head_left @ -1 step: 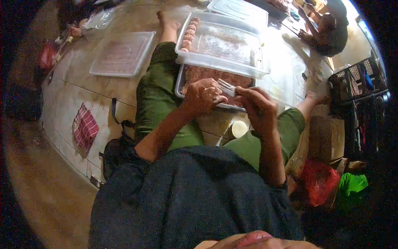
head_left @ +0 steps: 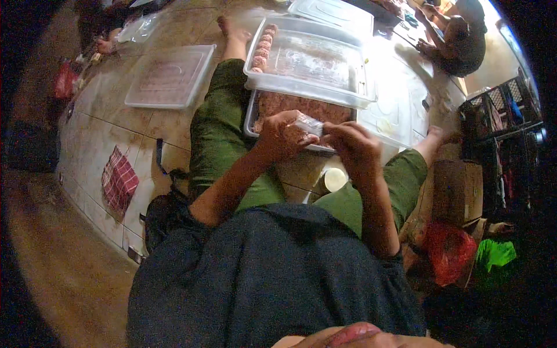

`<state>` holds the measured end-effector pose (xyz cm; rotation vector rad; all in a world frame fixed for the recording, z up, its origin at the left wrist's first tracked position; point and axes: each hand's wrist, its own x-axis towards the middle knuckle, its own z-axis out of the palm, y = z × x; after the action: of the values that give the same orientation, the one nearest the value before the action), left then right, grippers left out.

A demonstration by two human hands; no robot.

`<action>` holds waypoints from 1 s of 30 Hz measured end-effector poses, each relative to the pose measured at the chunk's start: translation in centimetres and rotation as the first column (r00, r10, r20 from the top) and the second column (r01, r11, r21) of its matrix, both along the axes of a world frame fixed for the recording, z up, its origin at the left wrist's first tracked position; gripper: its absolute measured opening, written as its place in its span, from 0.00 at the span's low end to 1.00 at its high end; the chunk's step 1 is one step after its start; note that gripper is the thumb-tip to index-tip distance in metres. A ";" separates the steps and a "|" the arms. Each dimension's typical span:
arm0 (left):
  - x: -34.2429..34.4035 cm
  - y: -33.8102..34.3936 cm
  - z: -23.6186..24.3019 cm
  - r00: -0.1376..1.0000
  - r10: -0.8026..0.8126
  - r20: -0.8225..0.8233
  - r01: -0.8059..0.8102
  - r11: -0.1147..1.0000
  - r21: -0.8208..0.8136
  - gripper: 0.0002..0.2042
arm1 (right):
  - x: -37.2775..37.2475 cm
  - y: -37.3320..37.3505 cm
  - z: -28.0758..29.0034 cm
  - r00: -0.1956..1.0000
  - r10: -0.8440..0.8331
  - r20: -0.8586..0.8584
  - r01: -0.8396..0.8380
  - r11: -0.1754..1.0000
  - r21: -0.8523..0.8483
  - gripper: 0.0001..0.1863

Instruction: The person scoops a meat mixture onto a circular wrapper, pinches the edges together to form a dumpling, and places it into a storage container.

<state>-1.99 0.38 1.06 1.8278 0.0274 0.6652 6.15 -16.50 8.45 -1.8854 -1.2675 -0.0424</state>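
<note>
My left hand (head_left: 279,136) is closed, its fingers curled round a lump of minced meat, mostly hidden in the palm. The fork (head_left: 311,125) is in my right hand (head_left: 355,149), gripped by thumb and fingers. Its tines, smeared by motion, lie against the lump. Both hands are above the near edge of a tub of reddish-brown minced meat (head_left: 307,106). Over the far part of that tub stands a clear plastic container (head_left: 316,87). A row of shaped meat balls (head_left: 264,47) lines its left side.
Flat plastic lids lie to the left (head_left: 168,78) and at the back (head_left: 333,16). A round pale-topped jar (head_left: 334,180) stands between my legs. A checked cloth (head_left: 119,178) lies on the tiles. Black crates (head_left: 503,116) and a red bag (head_left: 448,253) are at right. Another person (head_left: 458,43) sits far right.
My right hand has shifted slightly left, bringing the fork's tines from beside the left hand onto the lump. The left hand has hardly moved.
</note>
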 end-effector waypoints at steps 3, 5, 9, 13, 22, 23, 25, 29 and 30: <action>0.6 2.2 -2.0 0.973 -0.222 -0.069 0.200 0.951 -0.234 0.17 | -0.2 0.1 -1.7 0.996 0.055 -0.064 -0.058 0.998 -0.041 0.10; 1.3 5.3 -6.7 0.923 -0.379 -0.068 0.329 0.867 -0.374 0.21 | -0.5 0.4 -1.1 0.989 0.061 -0.137 -0.069 0.996 -0.052 0.09; -0.2 1.0 -0.6 0.991 -0.131 0.025 0.133 0.979 -0.153 0.49 | 1.5 -1.3 -3.1 0.932 -0.119 -0.343 0.146 0.988 0.054 0.08; 0.3 1.1 -2.3 0.985 -0.145 -0.090 0.118 0.960 -0.253 0.51 | 1.1 -1.5 -6.0 0.888 0.010 -0.460 0.065 0.987 0.147 0.07; -0.5 0.1 -0.6 0.975 -0.201 -0.091 0.178 0.960 -0.218 0.13 | 0.4 -0.1 -2.4 1.000 -0.017 -0.025 0.017 1.000 -0.005 0.11; -0.4 -0.1 -0.4 0.976 -0.155 -0.156 0.129 0.978 -0.164 0.14 | 0.6 -0.5 -2.1 1.000 -0.028 0.005 0.028 0.999 -0.032 0.11; -0.5 -0.1 -0.1 0.966 -0.090 -0.244 0.071 0.994 -0.083 0.15 | 1.1 -1.0 -1.7 0.996 -0.058 -0.065 0.054 0.996 -0.067 0.11; -0.7 -0.2 1.0 0.971 0.013 -0.238 0.018 0.992 0.125 0.16 | 0.8 -0.7 -0.1 0.994 -0.077 0.073 0.091 0.974 -0.209 0.10; -0.7 -0.3 1.1 0.978 0.046 -0.205 -0.003 0.979 0.203 0.16 | 0.6 -0.6 -0.3 0.993 -0.087 0.075 0.100 0.977 -0.190 0.10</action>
<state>-2.66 0.12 2.18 2.0905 0.1259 0.5050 6.73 -17.06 8.13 -2.1266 -1.2641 -0.0327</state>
